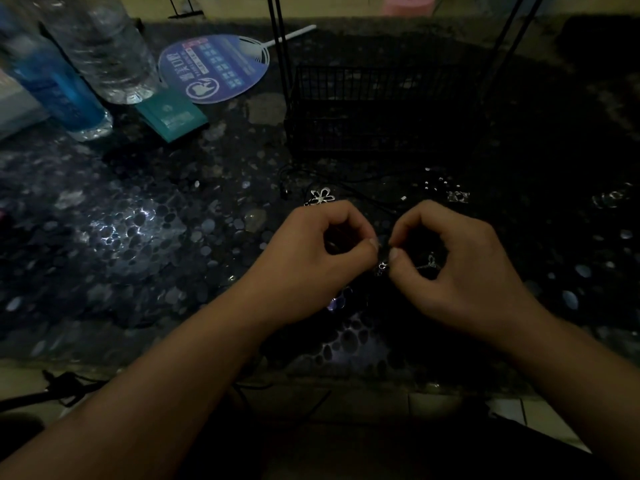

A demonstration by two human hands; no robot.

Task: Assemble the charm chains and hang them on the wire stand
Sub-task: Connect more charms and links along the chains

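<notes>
Head view looks down at a dark, shiny worktop [145, 237] with a pebble pattern. Both hands are near the front edge, around its middle, with their fingertips almost touching. The left hand [311, 261] is curled, with thumb and first finger pinched together. The right hand [460, 268] is curled too, and its thumb and finger pinch a small silver charm chain [382, 266]. A little silver bit [429, 262] shines inside the right hand. It is too dark to tell what the left hand pinches.

Just behind the left hand lies a silver flower-shaped charm [322, 196] on a thin black cord [349, 183]. More tiny shiny pieces [458, 196] lie behind the right hand.

Further back stands a black wire stand [381, 109] with a basket at the bottom and thin poles going up. Toward the back left corner are a round blue paper fan [214, 67], a small teal box [172, 114], a clear plastic bottle [104, 50] and a blue bottle [55, 84].
</notes>
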